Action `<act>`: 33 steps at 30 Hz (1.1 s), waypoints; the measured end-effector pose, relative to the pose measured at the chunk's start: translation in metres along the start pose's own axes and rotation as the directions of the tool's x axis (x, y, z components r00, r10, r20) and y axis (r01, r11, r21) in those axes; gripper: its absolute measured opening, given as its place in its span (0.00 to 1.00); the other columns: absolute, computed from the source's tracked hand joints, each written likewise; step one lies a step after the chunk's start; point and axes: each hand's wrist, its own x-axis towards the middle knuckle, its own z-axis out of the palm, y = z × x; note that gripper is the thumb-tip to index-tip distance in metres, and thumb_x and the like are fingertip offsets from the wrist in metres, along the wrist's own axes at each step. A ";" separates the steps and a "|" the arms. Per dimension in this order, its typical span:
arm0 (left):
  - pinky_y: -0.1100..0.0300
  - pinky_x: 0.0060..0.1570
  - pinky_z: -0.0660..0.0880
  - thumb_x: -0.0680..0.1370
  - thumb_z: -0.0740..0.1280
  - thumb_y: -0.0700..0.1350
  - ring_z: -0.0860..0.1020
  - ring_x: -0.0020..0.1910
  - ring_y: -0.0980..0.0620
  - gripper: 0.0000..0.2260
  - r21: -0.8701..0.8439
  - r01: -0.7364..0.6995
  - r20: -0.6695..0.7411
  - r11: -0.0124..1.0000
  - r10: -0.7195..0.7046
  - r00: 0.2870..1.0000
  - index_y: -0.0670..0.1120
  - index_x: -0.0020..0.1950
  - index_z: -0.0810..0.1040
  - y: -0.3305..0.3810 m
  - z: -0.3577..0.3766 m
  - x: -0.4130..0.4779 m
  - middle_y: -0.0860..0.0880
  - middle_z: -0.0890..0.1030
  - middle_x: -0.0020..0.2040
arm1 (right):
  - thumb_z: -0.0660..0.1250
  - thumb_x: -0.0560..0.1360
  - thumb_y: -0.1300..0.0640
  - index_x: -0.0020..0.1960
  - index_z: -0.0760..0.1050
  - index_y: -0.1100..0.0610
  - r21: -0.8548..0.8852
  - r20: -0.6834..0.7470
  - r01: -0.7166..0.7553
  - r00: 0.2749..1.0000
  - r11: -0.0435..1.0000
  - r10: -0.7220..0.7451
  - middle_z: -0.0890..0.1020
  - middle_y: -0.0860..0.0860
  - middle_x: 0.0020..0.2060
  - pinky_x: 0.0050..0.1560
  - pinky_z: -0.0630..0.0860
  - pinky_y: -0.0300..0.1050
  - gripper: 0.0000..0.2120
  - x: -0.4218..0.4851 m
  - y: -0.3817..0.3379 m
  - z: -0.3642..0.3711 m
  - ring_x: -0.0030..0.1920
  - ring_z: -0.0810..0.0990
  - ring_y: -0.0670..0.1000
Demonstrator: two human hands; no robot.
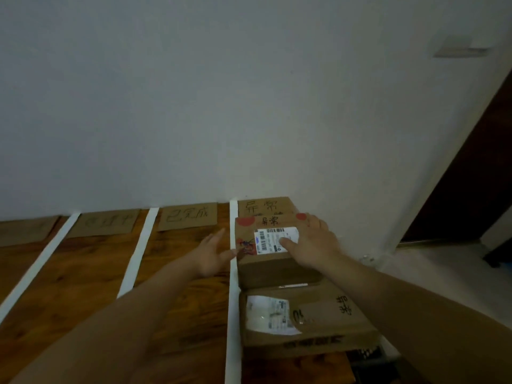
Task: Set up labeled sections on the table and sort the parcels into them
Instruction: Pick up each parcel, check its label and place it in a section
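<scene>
As my right grip (313, 242) lies flat and unclenched on the parcel (263, 266) before the tabletop (180, 286) section's label card (263, 207) (left grip (214, 253) released just beside it), I judge I'm seating it, so next I should lift both away.

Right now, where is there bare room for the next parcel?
Bare wood between the middle tape strip and the right tape strip, before the 已完成 label; also the section left of it. Crowded: the rightmost section, holding the far parcel and near parcel.

Two cardboard parcels (277, 261) in rightmost section
</scene>
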 end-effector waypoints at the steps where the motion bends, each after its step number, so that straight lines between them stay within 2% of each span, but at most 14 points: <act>1: 0.43 0.72 0.53 0.77 0.60 0.59 0.50 0.76 0.44 0.34 0.005 0.017 -0.025 1.000 -0.017 1.000 0.55 0.77 0.46 -0.006 -0.008 -0.005 0.48 0.49 0.78 | 0.56 0.75 0.33 0.74 0.59 0.49 -0.003 -0.007 0.040 0.999 0.999 -0.041 0.62 0.54 0.73 0.68 0.63 0.56 0.33 0.000 -0.010 -0.004 0.70 0.61 0.58; 6: 0.47 0.73 0.52 0.77 0.57 0.62 0.50 0.76 0.46 0.33 0.090 0.065 -0.081 0.994 -0.057 0.995 0.52 0.77 0.47 -0.063 -0.069 -0.045 0.48 0.48 0.78 | 0.53 0.76 0.33 0.71 0.66 0.51 -0.050 0.053 0.219 0.975 0.974 -0.216 0.65 0.56 0.72 0.70 0.62 0.59 0.31 -0.001 -0.096 -0.013 0.71 0.62 0.59; 12: 0.51 0.72 0.53 0.77 0.60 0.61 0.52 0.75 0.46 0.33 0.056 0.212 -0.256 0.976 -0.192 0.947 0.51 0.77 0.51 -0.187 -0.168 -0.138 0.46 0.50 0.78 | 0.54 0.76 0.32 0.74 0.60 0.53 0.013 0.123 0.384 0.916 0.923 -0.383 0.65 0.57 0.70 0.66 0.66 0.55 0.35 -0.018 -0.262 0.013 0.68 0.65 0.60; 17: 0.52 0.73 0.53 0.77 0.61 0.59 0.52 0.75 0.47 0.34 0.023 0.339 -0.408 0.940 -0.301 0.862 0.48 0.77 0.52 -0.310 -0.252 -0.239 0.44 0.53 0.77 | 0.54 0.75 0.31 0.75 0.59 0.52 0.110 0.169 0.473 0.858 0.874 -0.485 0.64 0.57 0.70 0.66 0.67 0.57 0.36 -0.052 -0.424 0.047 0.69 0.65 0.61; 20: 0.50 0.73 0.53 0.76 0.62 0.60 0.51 0.76 0.46 0.34 -0.024 0.417 -0.466 0.909 -0.379 0.799 0.50 0.77 0.52 -0.372 -0.298 -0.296 0.44 0.52 0.77 | 0.55 0.74 0.31 0.74 0.60 0.51 0.140 0.167 0.552 0.805 0.822 -0.569 0.66 0.57 0.69 0.63 0.70 0.57 0.36 -0.073 -0.515 0.063 0.66 0.69 0.60; 23: 0.49 0.72 0.55 0.76 0.61 0.62 0.52 0.75 0.45 0.35 -0.087 0.485 -0.502 0.870 -0.459 0.733 0.52 0.77 0.52 -0.425 -0.339 -0.342 0.46 0.52 0.77 | 0.55 0.74 0.31 0.75 0.60 0.51 0.157 0.184 0.620 0.746 0.768 -0.640 0.65 0.57 0.69 0.64 0.69 0.56 0.36 -0.090 -0.597 0.077 0.66 0.68 0.60; 28: 0.48 0.72 0.53 0.76 0.62 0.61 0.50 0.76 0.45 0.33 -0.215 0.543 -0.535 0.812 -0.563 0.631 0.55 0.76 0.51 -0.496 -0.392 -0.386 0.47 0.50 0.77 | 0.56 0.75 0.31 0.75 0.58 0.50 0.169 0.195 0.708 0.658 0.686 -0.727 0.64 0.57 0.70 0.61 0.71 0.55 0.36 -0.103 -0.711 0.105 0.66 0.69 0.62; 33: 0.46 0.73 0.53 0.76 0.62 0.60 0.49 0.76 0.46 0.33 -0.270 0.583 -0.540 0.766 -0.622 0.567 0.54 0.76 0.51 -0.566 -0.443 -0.395 0.47 0.50 0.78 | 0.56 0.76 0.32 0.77 0.56 0.51 0.194 0.222 0.749 0.596 0.634 -0.772 0.61 0.58 0.73 0.67 0.66 0.54 0.36 -0.088 -0.817 0.145 0.70 0.65 0.61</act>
